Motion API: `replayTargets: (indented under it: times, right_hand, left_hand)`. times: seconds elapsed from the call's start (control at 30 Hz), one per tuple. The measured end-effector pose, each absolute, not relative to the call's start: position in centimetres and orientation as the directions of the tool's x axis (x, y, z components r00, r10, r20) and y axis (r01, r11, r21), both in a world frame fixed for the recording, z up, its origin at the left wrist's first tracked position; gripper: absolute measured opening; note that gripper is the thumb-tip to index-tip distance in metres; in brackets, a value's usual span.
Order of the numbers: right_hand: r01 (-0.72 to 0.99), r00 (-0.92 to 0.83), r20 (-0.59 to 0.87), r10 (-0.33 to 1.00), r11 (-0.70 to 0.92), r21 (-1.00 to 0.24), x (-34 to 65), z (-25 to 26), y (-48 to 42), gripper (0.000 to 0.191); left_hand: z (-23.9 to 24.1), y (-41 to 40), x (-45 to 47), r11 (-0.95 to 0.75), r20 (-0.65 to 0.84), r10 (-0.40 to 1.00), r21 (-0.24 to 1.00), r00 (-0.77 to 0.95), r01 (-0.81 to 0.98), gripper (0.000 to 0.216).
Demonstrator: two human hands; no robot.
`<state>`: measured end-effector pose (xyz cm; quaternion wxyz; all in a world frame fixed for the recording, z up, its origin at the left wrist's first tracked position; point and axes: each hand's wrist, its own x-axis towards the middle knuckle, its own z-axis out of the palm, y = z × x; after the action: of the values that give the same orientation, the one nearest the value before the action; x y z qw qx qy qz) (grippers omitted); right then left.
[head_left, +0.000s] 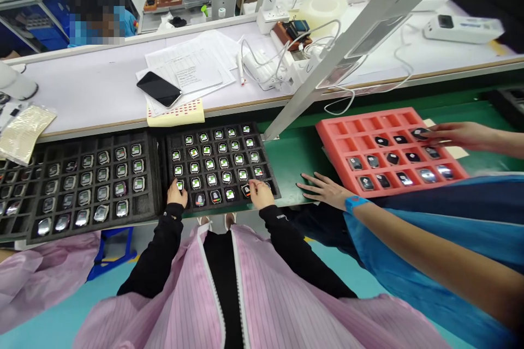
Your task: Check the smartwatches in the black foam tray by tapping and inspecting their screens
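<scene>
A black foam tray (262, 159) holds several small smartwatch bodies with lit screens in its cells. My left hand (176, 195) rests on the tray's near left corner, fingers curled over a watch body (180, 184). At the near right corner, my right hand (260, 193) has its fingers bent down onto another watch body (247, 190). Both sleeves are black under a pink striped coat.
A second black tray (151, 174) of watch bodies lies to the left. A co-worker in blue on the right has one hand (323, 188) on the green belt and another hand (458, 133) at a pink tray (331, 136). Papers, a phone (159, 89) and cables lie behind.
</scene>
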<state>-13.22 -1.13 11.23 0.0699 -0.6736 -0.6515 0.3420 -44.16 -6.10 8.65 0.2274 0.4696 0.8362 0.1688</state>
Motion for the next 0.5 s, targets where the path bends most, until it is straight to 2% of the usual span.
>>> replayTargets:
  times: [0.3,0.5]
  right_hand:
    - [0.921,-0.036,-0.520,0.853,-0.174,-0.349,-13.0,10.2,-1.0,0.033]
    - [0.929,-0.058,-0.461,0.885,-0.121,-0.349,-13.3,11.2,-1.4,0.037]
  left_hand:
    - [9.0,-4.7,-43.4,0.579,-0.349,0.812,0.374,-0.468,0.725,0.073]
    - [9.2,-4.7,-44.4,0.550,-0.401,0.820,0.355,-0.409,0.756,0.074]
